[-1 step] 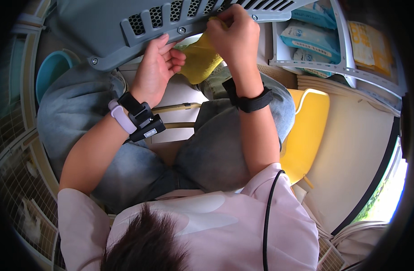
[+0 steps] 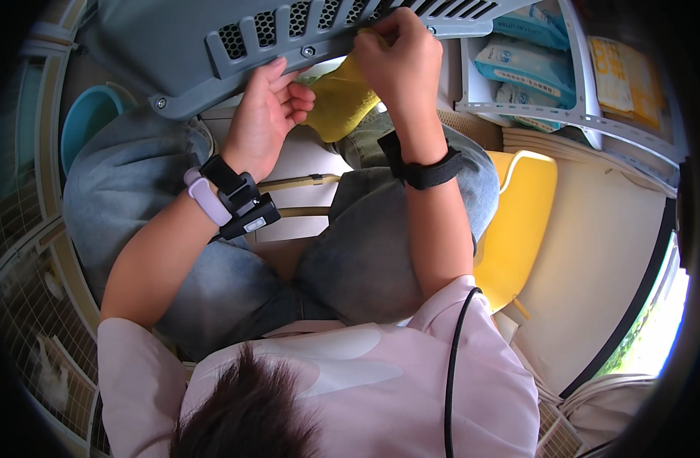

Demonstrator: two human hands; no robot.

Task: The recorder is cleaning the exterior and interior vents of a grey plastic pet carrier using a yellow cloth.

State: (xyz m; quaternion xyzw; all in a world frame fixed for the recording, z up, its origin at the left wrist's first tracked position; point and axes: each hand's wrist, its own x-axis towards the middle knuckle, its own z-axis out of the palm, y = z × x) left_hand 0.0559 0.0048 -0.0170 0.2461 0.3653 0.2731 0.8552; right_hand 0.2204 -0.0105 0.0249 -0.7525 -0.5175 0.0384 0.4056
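A grey plastic pet carrier (image 2: pixel 182 72), with slotted vents, mesh and bolts along its edge, tilts across the top of the view. My left hand (image 2: pixel 266 114) touches its lower edge with the thumb; the other fingers curl loosely, apart from the thumb, with nothing visible in them. A yellow cloth (image 2: pixel 338 103) hangs below that edge, close to the left fingertips. My right hand (image 2: pixel 403 65) pinches the cloth's upper part against the carrier near the vents. The right fingertips are partly hidden by the hand itself.
My jeans-clad legs (image 2: pixel 380 237) are spread beneath my arms. A teal bucket (image 2: pixel 90 122) stands at the left beside wire-grid cages (image 2: pixel 29 305). To the right are a yellow plastic piece (image 2: pixel 521 229) and a white shelf (image 2: pixel 586 118) with blue packages (image 2: pixel 525 65).
My right hand has shifted very slightly to the right with the cloth. The left hand and the carrier look nearly the same.
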